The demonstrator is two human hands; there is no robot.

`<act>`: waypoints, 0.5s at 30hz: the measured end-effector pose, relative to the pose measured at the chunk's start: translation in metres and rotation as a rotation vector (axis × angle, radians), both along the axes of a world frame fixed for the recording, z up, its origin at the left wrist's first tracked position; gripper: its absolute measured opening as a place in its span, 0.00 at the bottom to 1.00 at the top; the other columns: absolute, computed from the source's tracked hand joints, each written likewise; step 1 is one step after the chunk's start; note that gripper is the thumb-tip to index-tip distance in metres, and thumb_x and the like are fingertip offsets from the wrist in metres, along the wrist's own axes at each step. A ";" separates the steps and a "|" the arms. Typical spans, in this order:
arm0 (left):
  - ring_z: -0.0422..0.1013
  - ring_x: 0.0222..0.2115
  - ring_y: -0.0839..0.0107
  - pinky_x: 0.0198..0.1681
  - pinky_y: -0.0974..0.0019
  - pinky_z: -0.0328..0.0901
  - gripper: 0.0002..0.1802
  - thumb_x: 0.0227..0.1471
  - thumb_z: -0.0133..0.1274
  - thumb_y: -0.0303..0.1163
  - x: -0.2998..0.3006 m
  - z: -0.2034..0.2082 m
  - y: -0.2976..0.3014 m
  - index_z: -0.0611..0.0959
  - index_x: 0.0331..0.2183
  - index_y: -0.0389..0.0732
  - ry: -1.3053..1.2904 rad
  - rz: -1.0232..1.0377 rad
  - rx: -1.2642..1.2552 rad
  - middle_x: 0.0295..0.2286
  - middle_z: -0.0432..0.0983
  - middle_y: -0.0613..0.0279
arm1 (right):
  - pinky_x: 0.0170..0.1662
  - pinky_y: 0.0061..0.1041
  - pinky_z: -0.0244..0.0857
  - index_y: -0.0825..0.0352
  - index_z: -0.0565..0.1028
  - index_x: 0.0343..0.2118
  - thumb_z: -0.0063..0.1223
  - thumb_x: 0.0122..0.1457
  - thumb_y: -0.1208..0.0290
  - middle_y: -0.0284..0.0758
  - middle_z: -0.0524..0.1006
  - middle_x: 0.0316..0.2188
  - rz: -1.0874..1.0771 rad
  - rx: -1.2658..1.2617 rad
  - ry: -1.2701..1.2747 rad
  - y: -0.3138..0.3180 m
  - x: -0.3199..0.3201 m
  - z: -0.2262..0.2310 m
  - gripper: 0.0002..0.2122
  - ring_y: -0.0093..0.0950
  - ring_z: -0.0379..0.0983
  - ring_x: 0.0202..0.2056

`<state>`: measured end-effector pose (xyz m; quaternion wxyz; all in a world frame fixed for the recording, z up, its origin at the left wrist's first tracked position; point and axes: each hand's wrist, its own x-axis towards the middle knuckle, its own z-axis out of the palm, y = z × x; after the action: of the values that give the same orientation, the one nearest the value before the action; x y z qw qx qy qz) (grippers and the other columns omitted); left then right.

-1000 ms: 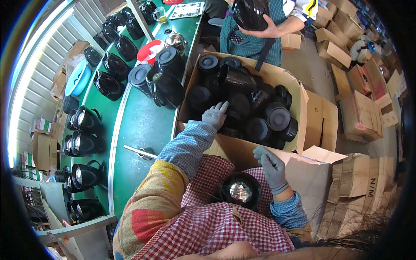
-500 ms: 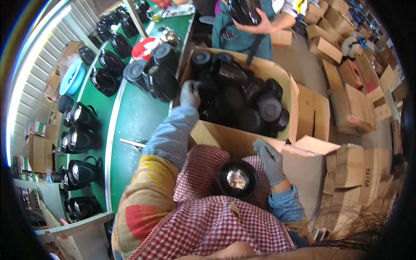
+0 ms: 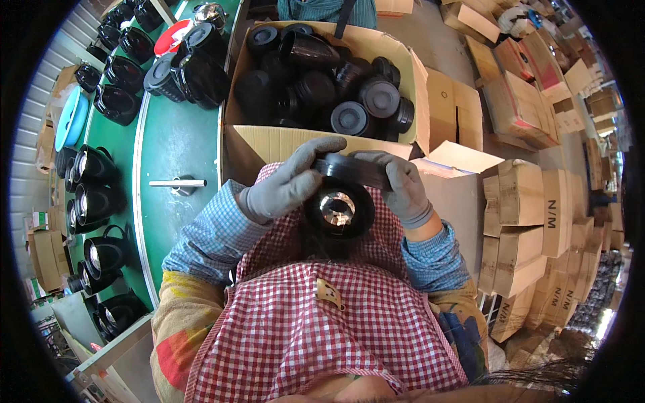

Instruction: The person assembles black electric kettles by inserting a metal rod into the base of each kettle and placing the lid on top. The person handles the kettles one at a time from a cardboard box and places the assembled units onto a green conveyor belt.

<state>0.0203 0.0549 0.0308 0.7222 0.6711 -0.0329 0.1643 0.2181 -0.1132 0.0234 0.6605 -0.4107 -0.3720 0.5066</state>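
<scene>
Left hand (image 3: 289,185) and right hand (image 3: 403,185) both grasping one black lid (image 3: 353,169), one black pot (image 3: 338,209) below, perhaps a dozen lids in one carton (image 3: 269,144), green worktop (image 3: 176,144)

green worktop (image 3: 171,151), open carton (image 3: 322,144) and stacked boxes (image 3: 531,221)

black kettle bodies (image 3: 94,191) line the worktop's left edge and cluster at its far end beside a red disc (image 3: 171,33) – a small metal rod on a round base (image 3: 178,183) lies alone on the green. the open carton is packed with black round parts (image 3: 349,101). flat and stacked brown boxes fill the floor to the right, and a light blue tray (image 3: 70,121) sits at far left.
</scene>
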 end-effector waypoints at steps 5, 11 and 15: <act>0.65 0.59 0.56 0.64 0.57 0.56 0.33 0.70 0.32 0.52 -0.010 -0.018 -0.014 0.74 0.56 0.32 0.042 0.041 0.118 0.55 0.70 0.48 | 0.62 0.40 0.60 0.71 0.81 0.43 0.57 0.63 0.61 0.44 0.81 0.46 -0.068 0.164 -0.291 -0.022 -0.020 -0.023 0.16 0.39 0.72 0.56; 0.72 0.51 0.50 0.58 0.55 0.62 0.26 0.70 0.33 0.39 -0.006 -0.043 -0.024 0.81 0.45 0.29 -0.103 0.044 0.339 0.50 0.74 0.42 | 0.65 0.41 0.54 0.68 0.85 0.35 0.58 0.61 0.64 0.42 0.81 0.43 -0.092 0.171 -0.572 -0.037 -0.028 -0.028 0.12 0.40 0.74 0.52; 0.72 0.51 0.51 0.58 0.55 0.63 0.23 0.68 0.36 0.36 -0.009 -0.042 -0.032 0.81 0.45 0.29 -0.143 0.082 0.355 0.50 0.74 0.42 | 0.67 0.43 0.52 0.66 0.84 0.30 0.58 0.57 0.69 0.40 0.82 0.40 -0.105 0.195 -0.689 -0.037 -0.030 -0.022 0.07 0.39 0.75 0.50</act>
<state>0.0118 0.0231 -0.0111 0.5810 0.7753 -0.0853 0.2325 0.1879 -0.1505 0.0017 0.5577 -0.5109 -0.5976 0.2660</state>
